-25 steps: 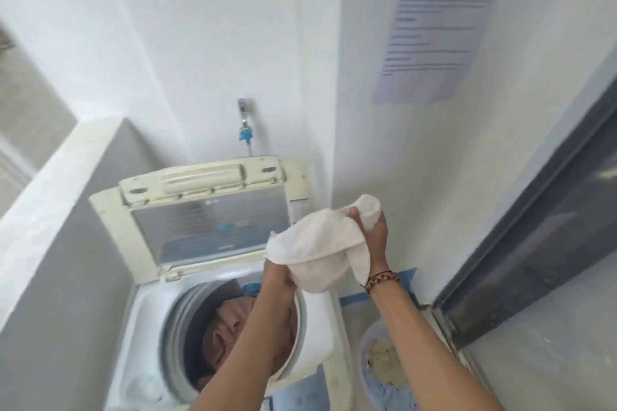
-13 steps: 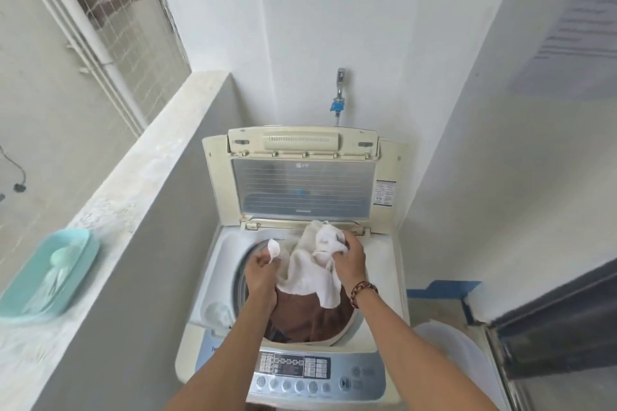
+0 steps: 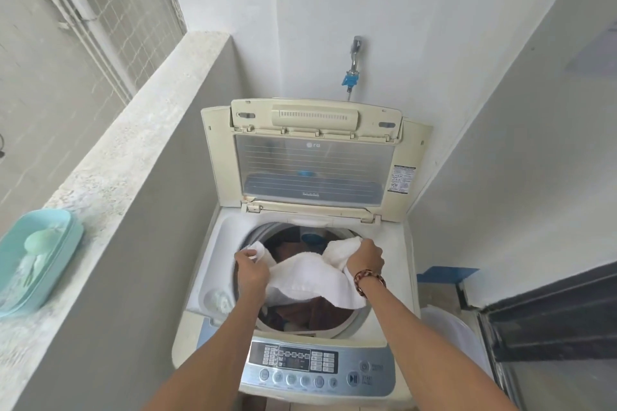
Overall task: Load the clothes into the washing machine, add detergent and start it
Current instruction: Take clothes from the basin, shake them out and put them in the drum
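A: State of left hand (image 3: 251,269)?
B: Forearm extended forward; fingers curled, pinching fabric.
A: Right hand (image 3: 365,255)?
B: Forearm extended; fingers curled downward in closed grip. Beaded bracelet (image 3: 367,280) at wrist.

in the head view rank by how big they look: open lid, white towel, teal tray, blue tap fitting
1. open lid
2. white towel and teal tray: look alike, and the tray is cut off at the edge
3. blue tap fitting

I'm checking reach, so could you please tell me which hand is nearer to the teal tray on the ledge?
Left. The left hand grips the white towel on the tray's side; the right hand is farther across the drum.
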